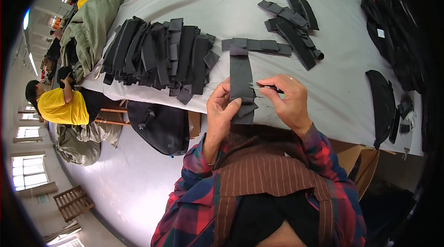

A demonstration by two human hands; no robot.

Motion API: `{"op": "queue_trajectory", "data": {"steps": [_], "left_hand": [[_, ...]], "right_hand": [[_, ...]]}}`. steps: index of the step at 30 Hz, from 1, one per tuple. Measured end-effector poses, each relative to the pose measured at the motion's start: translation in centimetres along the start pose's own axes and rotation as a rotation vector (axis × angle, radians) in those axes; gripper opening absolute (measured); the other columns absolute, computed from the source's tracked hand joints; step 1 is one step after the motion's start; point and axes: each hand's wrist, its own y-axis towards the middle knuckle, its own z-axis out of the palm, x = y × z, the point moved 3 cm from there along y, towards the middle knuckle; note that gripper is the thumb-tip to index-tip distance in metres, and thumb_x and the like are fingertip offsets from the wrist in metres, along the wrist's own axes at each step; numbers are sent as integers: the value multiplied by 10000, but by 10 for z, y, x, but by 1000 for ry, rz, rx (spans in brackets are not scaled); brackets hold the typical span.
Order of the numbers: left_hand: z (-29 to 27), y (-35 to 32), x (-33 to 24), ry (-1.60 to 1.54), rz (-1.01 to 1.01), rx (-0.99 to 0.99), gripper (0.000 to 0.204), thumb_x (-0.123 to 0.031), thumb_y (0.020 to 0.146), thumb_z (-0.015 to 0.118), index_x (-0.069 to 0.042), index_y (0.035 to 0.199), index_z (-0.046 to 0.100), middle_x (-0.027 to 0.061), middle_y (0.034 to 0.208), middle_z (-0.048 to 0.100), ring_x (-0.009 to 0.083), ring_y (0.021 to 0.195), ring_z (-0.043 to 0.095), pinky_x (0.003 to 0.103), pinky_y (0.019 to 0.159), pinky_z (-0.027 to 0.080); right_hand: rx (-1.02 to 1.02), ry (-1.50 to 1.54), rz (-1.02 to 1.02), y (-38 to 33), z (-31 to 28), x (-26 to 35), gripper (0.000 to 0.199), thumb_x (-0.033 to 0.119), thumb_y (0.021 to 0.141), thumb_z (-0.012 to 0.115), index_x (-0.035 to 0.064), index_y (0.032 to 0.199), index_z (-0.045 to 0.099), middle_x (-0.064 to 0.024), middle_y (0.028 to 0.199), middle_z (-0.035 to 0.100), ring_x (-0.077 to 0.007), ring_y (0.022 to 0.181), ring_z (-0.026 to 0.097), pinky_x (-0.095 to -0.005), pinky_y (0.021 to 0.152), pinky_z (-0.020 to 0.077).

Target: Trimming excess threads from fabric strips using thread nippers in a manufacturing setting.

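Note:
A dark grey fabric strip [241,73] stands lengthwise before me at the table's near edge. My left hand [221,108] grips its lower part, the thumb lying on top of the cloth. In my right hand [286,97] is a pair of small thread snips [266,87], pinched between thumb and fingers. Their pointed tips are at the strip's right edge; whether they touch it I cannot tell. Beyond the strip's far end lies another folded grey strip [273,47], set crosswise.
A thick row of dark strips [157,55] covers the table's left side. Several more lie in a loose pile [296,27] at the far right. Black bags [381,103] sit along the right edge. On the left, a person in yellow [64,106] is beside draped olive cloth [95,25].

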Motion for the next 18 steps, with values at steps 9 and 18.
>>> {"op": "queue_trajectory", "data": {"steps": [9,18], "left_hand": [[0,-1,7,111,93,89,220,49,738,563,-6,950,538,126,1286,479,199,1198,447,330,1013,314],[3,-1,5,378,179,57,216,23,708,595,1,921,565,122,1225,533,273,1298,372,364,1051,272]], "right_hand": [[-22,11,62,4,1,-9,69,155,791,675,106,839,665,-28,732,637,-217,614,554,-323,562,386],[125,82,200,7,4,-6,145,93,807,645,19,931,653,-90,819,654,-197,733,619,-278,662,475]]}}
